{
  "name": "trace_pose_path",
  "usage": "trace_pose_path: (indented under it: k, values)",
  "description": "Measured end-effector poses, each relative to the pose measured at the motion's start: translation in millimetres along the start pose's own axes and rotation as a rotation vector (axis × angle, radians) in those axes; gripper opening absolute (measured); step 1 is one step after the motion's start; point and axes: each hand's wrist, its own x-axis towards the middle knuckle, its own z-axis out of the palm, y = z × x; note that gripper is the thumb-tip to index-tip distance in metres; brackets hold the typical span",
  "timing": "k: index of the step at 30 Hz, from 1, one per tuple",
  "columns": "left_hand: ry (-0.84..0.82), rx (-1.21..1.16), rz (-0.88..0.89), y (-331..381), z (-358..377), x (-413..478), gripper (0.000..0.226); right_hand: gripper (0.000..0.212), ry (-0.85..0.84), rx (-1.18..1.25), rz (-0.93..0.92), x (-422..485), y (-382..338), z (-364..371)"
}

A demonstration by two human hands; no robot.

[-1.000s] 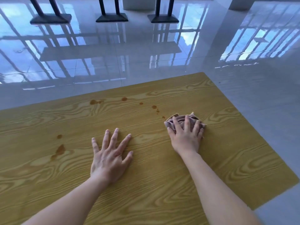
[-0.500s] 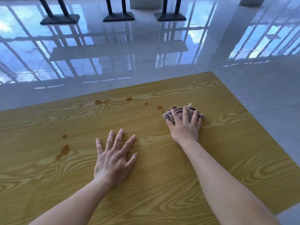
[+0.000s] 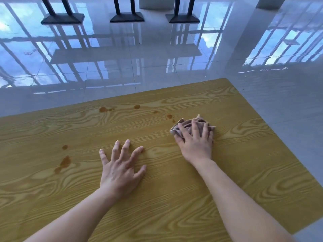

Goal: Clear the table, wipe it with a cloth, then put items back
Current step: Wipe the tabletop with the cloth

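A yellow wood-grain table fills the lower part of the view. My right hand presses a crumpled mauve cloth flat onto the table with its fingers spread and straight. Just left of the cloth lie small brown spots. More brown stains sit near the far edge and at the left. My left hand rests on the tabletop with its fingers spread, holding nothing.
Beyond the table's far and right edges lies a glossy tiled floor with window reflections. Three black table bases stand on the floor at the top.
My right hand has pushed the cloth a little farther away and left, up to the small brown spots. My left hand has stayed in place on the table.
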Motion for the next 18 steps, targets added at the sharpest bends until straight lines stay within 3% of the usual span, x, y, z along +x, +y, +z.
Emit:
trace_pose_path:
  k: [2,4,8,12,14,18]
  values:
    - [-0.003,-0.045,-0.056,5.2,-4.8,15.6,0.069,0.059,0.005,-0.045,-0.216,-44.0,-7.1,11.4]
    - [0.001,-0.033,-0.086,11.0,-3.8,29.2,0.07,0.058,0.01,-0.047,-0.261,-61.4,17.6,9.1]
    - [0.019,0.025,-0.09,19.4,4.1,30.4,0.068,0.06,0.014,-0.08,0.061,-2.0,76.5,-10.2]
    - [0.01,0.034,-0.1,21.0,3.8,31.0,0.069,0.064,-0.018,0.046,0.271,60.2,60.5,-16.3]
    - [0.005,0.032,-0.097,20.8,2.5,31.6,0.069,0.065,-0.019,0.052,0.158,68.9,32.1,-13.4]
    - [0.017,0.018,-0.105,21.2,1.5,29.5,0.068,0.06,-0.009,-0.034,-0.317,16.0,-3.1,-2.0]
